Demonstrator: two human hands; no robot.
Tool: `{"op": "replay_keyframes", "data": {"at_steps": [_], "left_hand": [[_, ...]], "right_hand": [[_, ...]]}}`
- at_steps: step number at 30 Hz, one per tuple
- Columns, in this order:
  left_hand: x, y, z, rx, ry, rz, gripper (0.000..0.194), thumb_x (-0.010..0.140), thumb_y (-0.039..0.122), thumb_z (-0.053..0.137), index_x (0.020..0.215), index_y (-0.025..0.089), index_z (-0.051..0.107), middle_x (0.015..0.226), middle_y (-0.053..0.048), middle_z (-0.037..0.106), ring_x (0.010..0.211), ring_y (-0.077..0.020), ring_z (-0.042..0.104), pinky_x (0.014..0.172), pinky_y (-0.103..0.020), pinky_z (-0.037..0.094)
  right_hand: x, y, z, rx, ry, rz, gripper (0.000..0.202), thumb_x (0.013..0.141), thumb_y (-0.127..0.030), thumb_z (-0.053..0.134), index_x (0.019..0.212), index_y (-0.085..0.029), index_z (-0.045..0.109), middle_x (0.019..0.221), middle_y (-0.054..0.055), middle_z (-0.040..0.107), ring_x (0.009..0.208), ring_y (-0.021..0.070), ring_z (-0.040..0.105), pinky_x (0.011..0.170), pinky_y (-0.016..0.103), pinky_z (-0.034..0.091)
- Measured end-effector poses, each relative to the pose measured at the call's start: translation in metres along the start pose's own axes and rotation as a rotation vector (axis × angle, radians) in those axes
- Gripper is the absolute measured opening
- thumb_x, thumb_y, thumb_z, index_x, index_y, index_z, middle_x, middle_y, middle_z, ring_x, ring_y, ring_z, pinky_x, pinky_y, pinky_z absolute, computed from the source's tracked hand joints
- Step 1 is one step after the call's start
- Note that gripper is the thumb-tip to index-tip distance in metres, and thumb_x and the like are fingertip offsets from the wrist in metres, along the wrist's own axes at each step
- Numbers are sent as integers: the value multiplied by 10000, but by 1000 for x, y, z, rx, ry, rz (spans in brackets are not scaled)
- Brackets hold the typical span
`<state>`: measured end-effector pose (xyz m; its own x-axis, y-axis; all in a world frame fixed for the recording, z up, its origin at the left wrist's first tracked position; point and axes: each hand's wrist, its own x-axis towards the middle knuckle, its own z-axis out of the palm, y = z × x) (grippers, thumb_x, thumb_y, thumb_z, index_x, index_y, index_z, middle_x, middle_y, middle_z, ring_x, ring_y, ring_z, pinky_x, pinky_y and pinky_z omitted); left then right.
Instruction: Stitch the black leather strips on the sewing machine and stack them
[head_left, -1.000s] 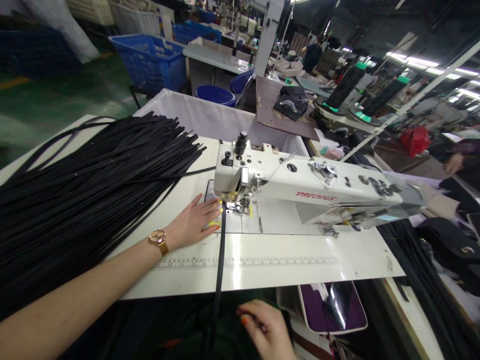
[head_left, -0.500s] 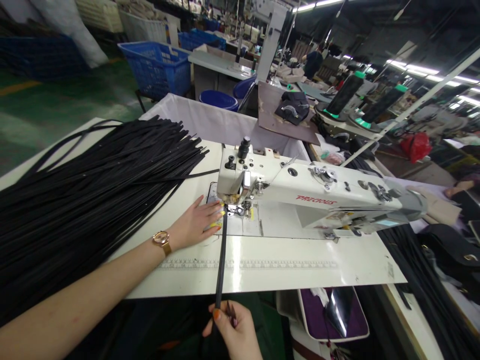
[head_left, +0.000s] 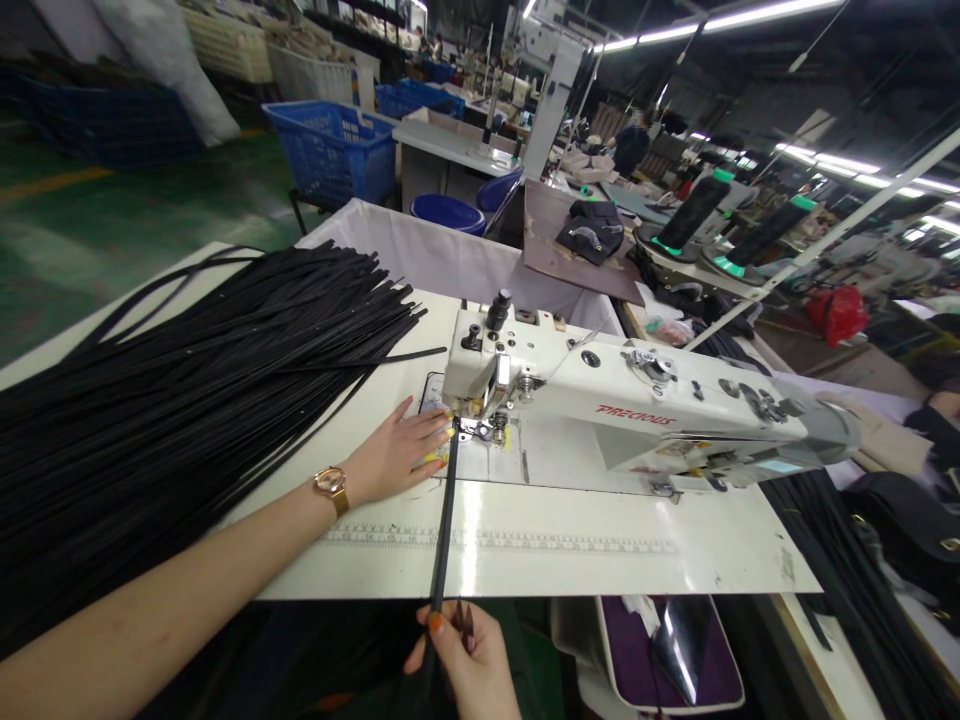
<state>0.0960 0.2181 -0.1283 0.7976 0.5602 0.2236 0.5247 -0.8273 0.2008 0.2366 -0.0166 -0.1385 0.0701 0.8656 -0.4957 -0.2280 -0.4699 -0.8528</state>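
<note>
A narrow black strip runs from under the presser foot of the white sewing machine down over the table's front edge. My left hand, with a watch on its wrist, lies flat with fingers spread, its fingertips beside the strip at the foot. Below the table edge my right hand pinches the strip between thumb and fingers. Small dark snips also sit in that hand. Left of the machine lies a large pile of black strips.
A printed ruler runs along the white tabletop. Behind stand a blue basket, a blue stool and thread cones. A purple-lined tray hangs below the table; more black strips lie at right.
The whole view has shifted slightly, so the machine and table appear a little lower and further right. Both hands keep nearly the same pose at the strip.
</note>
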Motion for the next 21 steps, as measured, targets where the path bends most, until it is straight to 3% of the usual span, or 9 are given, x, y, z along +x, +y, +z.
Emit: {"op": "replay_keyframes", "data": {"at_steps": [10, 17, 21], "left_hand": [[1, 2, -6, 24, -2, 6, 406, 1002, 468, 369, 1298, 259, 550, 1446, -51, 519, 1410, -246, 350, 1205, -521, 88], [1, 5, -9, 16, 6, 0, 396, 996, 446, 398, 1298, 248, 561, 1433, -53, 534, 1403, -244, 362, 1211, -513, 95], [1, 3, -7, 5, 13, 13, 394, 990, 448, 410, 1299, 261, 567, 1427, -52, 539, 1396, -254, 376, 1207, -520, 108]], "right_hand": [[11, 7, -2, 87, -23, -60, 450, 809, -591, 670, 877, -147, 693, 561, 41, 703, 454, 99, 496, 476, 213, 316], [13, -7, 0, 120, -8, -20, 508, 762, -629, 685, 897, -139, 690, 553, 40, 700, 329, 38, 238, 378, 216, 103], [13, -14, 1, 143, -30, 37, 565, 725, -659, 698, 919, -129, 670, 563, 41, 702, 320, 31, 206, 358, 211, 65]]}}
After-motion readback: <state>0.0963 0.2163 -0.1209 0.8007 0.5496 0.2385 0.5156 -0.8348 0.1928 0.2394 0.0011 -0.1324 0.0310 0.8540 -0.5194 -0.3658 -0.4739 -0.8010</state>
